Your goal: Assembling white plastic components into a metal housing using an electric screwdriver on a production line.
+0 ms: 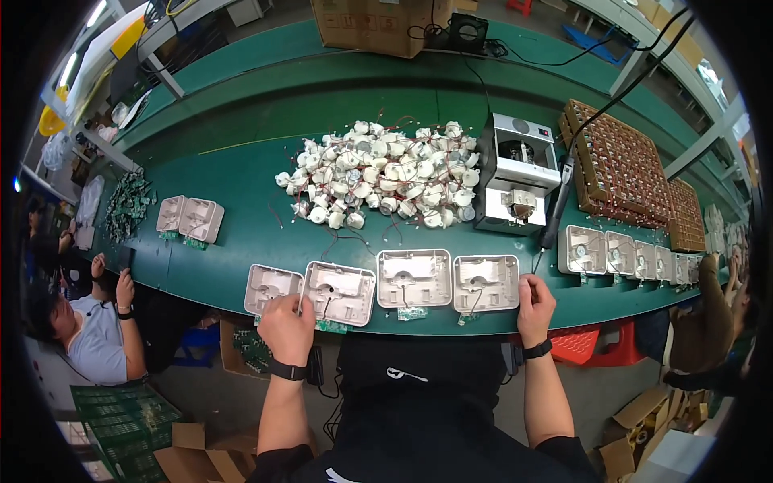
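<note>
Nearest the camera, two forearms with dark wristbands come up from the lower edge to the near rim of a green conveyor table (241, 173). Four pale plastic housings lie side by side along that rim. The left hand (287, 324) rests with fingers curled on the seam between the first housing (272, 288) and the second housing (341, 291); whether it pinches anything there I cannot tell, since the knuckles hide the fingertips. The right hand (535, 299) sits at the right edge of the fourth housing (485, 282), fingers drawn together and touching its corner, gripping nothing that shows. The third housing (415, 278) lies untouched between them. Each shell looks light, stiff and thin-walled, with a thin wire trailing to a small green circuit board (412, 313) at its near edge; in my judgement it is best lifted by the outer rim, never by the wire or board, which seem fragile. Behind them lies a heap of small white motors (382, 173) with red leads, then a boxy white bench machine (517, 173) and a hanging electric screwdriver (557, 211). More housings (616, 252) line up to the right below brown trays (616, 165). Another person's hand (124, 290) works at the far left.
</note>
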{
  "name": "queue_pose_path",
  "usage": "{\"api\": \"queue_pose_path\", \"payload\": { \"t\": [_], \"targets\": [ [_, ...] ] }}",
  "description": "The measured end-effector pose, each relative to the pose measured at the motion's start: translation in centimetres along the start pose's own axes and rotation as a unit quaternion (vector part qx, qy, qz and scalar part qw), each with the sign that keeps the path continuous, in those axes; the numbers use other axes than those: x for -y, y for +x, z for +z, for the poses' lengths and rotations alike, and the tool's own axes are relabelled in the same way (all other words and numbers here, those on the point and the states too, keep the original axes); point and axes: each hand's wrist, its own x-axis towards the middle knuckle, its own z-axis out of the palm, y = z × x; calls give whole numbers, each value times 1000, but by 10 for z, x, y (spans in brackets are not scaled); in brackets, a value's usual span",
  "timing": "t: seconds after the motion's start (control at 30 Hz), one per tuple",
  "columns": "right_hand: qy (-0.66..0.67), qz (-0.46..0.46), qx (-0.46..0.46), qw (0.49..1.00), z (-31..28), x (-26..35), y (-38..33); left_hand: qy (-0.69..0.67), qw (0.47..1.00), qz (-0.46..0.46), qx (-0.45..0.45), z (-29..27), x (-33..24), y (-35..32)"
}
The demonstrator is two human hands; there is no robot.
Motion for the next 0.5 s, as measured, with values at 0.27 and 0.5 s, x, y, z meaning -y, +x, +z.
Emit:
{"api": "queue_pose_path", "payload": {
  "t": [0.27,0.5],
  "targets": [
    [2,11,20,1000,-1,2,2,-3,1000,-28,12,9,-10,10],
    [-79,31,64,994,1,21,9,-13,999,-45,9,18,-13,21]
  ]
}}
